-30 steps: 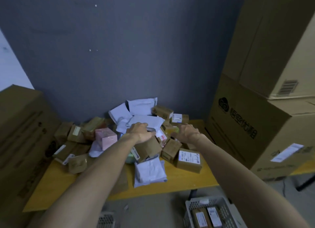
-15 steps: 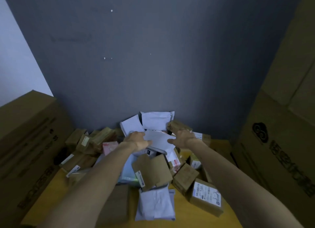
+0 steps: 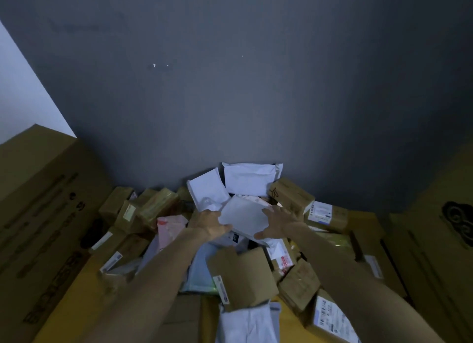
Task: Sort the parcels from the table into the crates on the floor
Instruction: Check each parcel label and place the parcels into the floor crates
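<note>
Pick step: left hand [image 3: 210,224] and right hand [image 3: 280,223] grip opposite edges of the white mailer [image 3: 243,218], atop the parcel pile [image 3: 243,276] at far-centre of the table [image 3: 79,299]. Crates out of view. Next: lift it clear without dragging neighbours, then find the crate.

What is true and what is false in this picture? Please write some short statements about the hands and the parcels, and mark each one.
1. The left hand and the right hand both hold the same white mailer. True.
2. The crates on the floor are in view. False: no crate shows in this view.
3. A pink parcel lies to the left of the left hand. True.
4. The wall behind the pile is bright yellow. False: the wall is dark grey-blue; the table is yellow.
5. A brown box lies between the two forearms, nearer the camera than the hands. True.
</note>
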